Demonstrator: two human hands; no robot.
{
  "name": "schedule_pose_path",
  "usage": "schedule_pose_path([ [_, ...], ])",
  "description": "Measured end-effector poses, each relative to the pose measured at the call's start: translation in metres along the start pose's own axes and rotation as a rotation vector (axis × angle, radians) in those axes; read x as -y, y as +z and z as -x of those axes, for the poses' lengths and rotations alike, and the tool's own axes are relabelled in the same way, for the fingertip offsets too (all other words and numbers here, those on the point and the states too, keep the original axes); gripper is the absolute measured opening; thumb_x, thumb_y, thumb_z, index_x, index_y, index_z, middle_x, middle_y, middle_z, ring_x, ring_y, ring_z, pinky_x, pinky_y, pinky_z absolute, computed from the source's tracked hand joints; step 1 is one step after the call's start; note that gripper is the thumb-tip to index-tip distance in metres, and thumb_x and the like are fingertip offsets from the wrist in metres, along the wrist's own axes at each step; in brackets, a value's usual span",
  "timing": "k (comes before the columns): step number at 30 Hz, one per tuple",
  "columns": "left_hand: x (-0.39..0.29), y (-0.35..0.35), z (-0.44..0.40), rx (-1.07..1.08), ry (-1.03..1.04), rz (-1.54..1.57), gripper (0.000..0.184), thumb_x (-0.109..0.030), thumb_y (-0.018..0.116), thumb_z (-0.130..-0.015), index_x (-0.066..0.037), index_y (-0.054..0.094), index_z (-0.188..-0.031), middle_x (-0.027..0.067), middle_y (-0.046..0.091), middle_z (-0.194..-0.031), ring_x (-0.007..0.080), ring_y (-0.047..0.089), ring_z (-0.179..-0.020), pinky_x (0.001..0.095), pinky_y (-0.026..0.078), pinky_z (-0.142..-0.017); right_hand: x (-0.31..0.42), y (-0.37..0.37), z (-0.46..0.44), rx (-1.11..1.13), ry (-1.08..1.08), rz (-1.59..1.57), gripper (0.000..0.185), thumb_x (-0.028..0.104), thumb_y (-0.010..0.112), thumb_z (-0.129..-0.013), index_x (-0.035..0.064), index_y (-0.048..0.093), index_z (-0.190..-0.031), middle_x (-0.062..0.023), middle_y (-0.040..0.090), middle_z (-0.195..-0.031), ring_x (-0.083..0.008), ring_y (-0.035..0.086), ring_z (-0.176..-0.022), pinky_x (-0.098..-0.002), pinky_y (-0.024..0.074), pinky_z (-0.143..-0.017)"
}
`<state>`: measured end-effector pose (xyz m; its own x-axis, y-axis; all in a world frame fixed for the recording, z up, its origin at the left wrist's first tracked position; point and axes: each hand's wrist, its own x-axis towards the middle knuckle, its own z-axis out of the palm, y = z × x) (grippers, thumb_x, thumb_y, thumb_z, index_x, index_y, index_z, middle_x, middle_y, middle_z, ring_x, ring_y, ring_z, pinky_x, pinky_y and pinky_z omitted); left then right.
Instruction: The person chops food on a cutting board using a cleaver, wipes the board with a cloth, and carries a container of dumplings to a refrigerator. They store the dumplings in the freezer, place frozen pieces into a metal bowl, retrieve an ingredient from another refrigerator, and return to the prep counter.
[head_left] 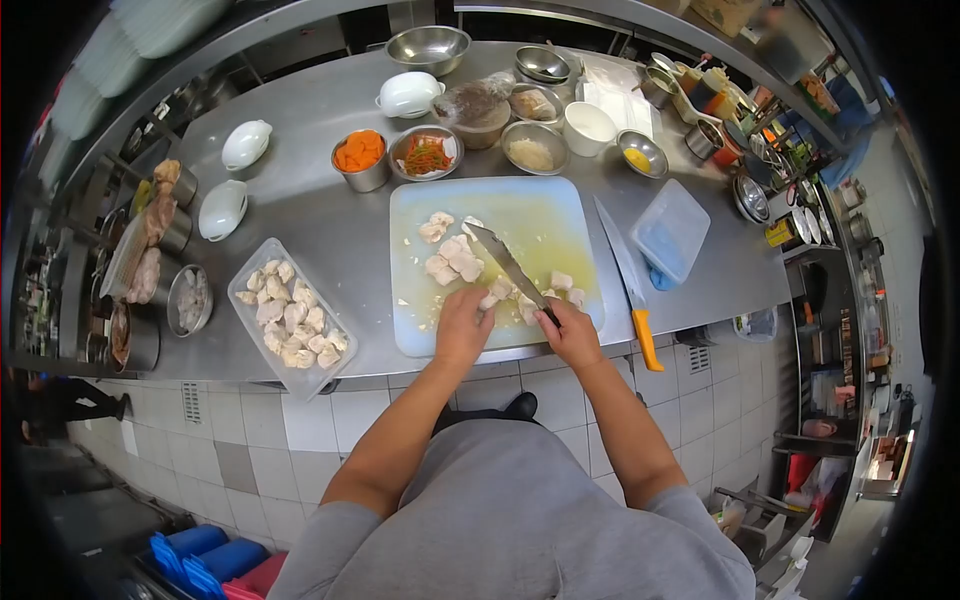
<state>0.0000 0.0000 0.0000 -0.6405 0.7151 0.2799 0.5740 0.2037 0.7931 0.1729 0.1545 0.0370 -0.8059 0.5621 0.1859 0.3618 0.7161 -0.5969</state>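
Note:
My right hand (572,333) grips the dark handle of a kitchen knife (510,263), whose blade points up and left across the cutting board (418,327). With curled fingers, my left hand (464,324) holds a pale piece of chicken (488,301) at the board's near side. Cut chicken chunks (562,282) lie right of the blade. Larger chicken pieces (455,259) sit left of it, with small scraps scattered around. To the left, a clear plastic container (318,380) holds several chicken chunks (293,318).
A yellow-handled knife (645,335) lies right of the board, its handle over the table edge. Beside it is a plastic lid (672,230). Behind stand a tin of cut carrots (359,152), several bowls (428,50) and white dishes (222,210). Shelves line both sides.

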Motion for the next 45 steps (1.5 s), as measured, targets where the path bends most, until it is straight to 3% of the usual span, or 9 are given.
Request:
schedule_pose_path([
  [11, 0.001, 0.002, 0.001, 0.094, -0.055, 0.044, 0.039, -0.012, 0.082, -0.083, -0.002, 0.067, -0.118, 0.0186, 0.068, -0.112, 0.0347, 0.067, -0.099, 0.0425, 0.056, -0.087, 0.060, -0.004, 0.008, -0.172, 0.049, -0.122, 0.029, 0.024, 0.071, -0.099, 0.0042, 0.068, -0.120, -0.0202, 0.073, -0.097, -0.0394, 0.072, -0.086, -0.0437, 0.0578, -0.073],
  [15, -0.009, -0.003, 0.000, 0.122, -0.178, 0.140, 0.035, -0.011, 0.080, -0.084, -0.002, 0.068, -0.115, 0.0188, 0.068, -0.115, 0.0392, 0.062, -0.111, 0.0455, 0.052, -0.096, 0.069, 0.000, 0.009, -0.160, 0.004, -0.066, 0.030, 0.024, 0.071, -0.099, 0.0045, 0.067, -0.121, -0.0198, 0.073, -0.099, -0.0395, 0.072, -0.087, -0.0447, 0.0587, -0.074],
  [27, 0.004, 0.005, 0.005, 0.039, 0.097, 0.054, 0.040, -0.008, 0.080, -0.081, 0.000, 0.067, -0.118, 0.0165, 0.064, -0.117, 0.0351, 0.062, -0.111, 0.0417, 0.053, -0.094, 0.048, 0.034, 0.022, -0.158, 0.008, 0.049, 0.028, 0.024, 0.070, -0.099, 0.0068, 0.068, -0.121, -0.0185, 0.074, -0.097, -0.0398, 0.072, -0.082, -0.0470, 0.0586, -0.072],
  [33, -0.028, 0.009, 0.004, 0.044, 0.174, 0.009, 0.079, -0.027, 0.089, -0.074, -0.007, 0.055, -0.143, 0.0238, 0.051, -0.144, 0.0437, 0.047, -0.135, 0.0498, 0.040, -0.112, 0.050, -0.023, 0.042, -0.339, 0.107, -0.027, 0.025, 0.024, 0.069, -0.100, 0.0046, 0.068, -0.116, -0.0201, 0.071, -0.088, -0.0398, 0.070, -0.078, -0.0459, 0.0556, -0.069],
  [35, -0.043, 0.018, 0.000, 0.182, 0.180, -0.160, 0.099, -0.041, 0.092, -0.071, -0.010, 0.046, -0.153, 0.0232, 0.043, -0.154, 0.0430, 0.038, -0.144, 0.0558, 0.032, -0.116, 0.037, -0.052, 0.055, -0.265, 0.348, -0.021, 0.025, 0.024, 0.067, -0.101, 0.0023, 0.067, -0.115, -0.0223, 0.069, -0.085, -0.0407, 0.069, -0.077, -0.0461, 0.0539, -0.068],
  [37, -0.046, 0.034, -0.009, 0.214, 0.167, -0.222, 0.104, -0.047, 0.091, -0.070, -0.012, 0.043, -0.156, 0.0217, 0.040, -0.158, 0.0422, 0.034, -0.147, 0.0575, 0.029, -0.116, 0.004, -0.064, 0.067, -0.366, 0.286, -0.006, 0.022, 0.024, 0.065, -0.104, 0.0020, 0.064, -0.104, -0.0168, 0.067, -0.075, -0.0333, 0.066, -0.063, -0.0426, 0.0517, -0.058],
  [39, -0.052, 0.046, -0.021, 0.243, 0.149, -0.287, 0.110, -0.053, 0.091, -0.069, -0.014, 0.041, -0.159, 0.0203, 0.036, -0.161, 0.0414, 0.031, -0.150, 0.0592, 0.026, -0.117, -0.019, -0.080, 0.078, -0.284, 0.802, -0.553, 0.026, 0.027, 0.062, -0.107, 0.0050, 0.058, -0.094, -0.0068, 0.059, -0.067, -0.0207, 0.059, -0.050, -0.0367, 0.0476, -0.048],
  [40, -0.056, 0.047, -0.027, 0.278, 0.142, -0.325, 0.110, -0.058, 0.089, -0.069, -0.016, 0.041, -0.160, 0.0190, 0.037, -0.162, 0.0420, 0.030, -0.150, 0.0614, 0.026, -0.116, -0.025, -0.085, 0.078, -0.290, 0.815, -0.685, 0.030, 0.031, 0.059, -0.108, 0.0088, 0.052, -0.089, 0.0003, 0.051, -0.066, -0.0114, 0.051, -0.045, -0.0307, 0.0428, -0.042],
  [45, -0.091, 0.059, -0.037, 0.373, 0.088, -0.445, 0.112, -0.074, 0.079, -0.071, -0.022, 0.040, -0.161, 0.0155, 0.036, -0.164, 0.0448, 0.027, -0.152, 0.0713, 0.022, -0.114, -0.070, -0.101, 0.082, -0.091, 0.907, -0.917, 0.028, 0.035, 0.058, -0.108, 0.0097, 0.054, -0.097, -0.0007, 0.053, -0.068, -0.0131, 0.051, -0.046, -0.0319, 0.0441, -0.043],
])
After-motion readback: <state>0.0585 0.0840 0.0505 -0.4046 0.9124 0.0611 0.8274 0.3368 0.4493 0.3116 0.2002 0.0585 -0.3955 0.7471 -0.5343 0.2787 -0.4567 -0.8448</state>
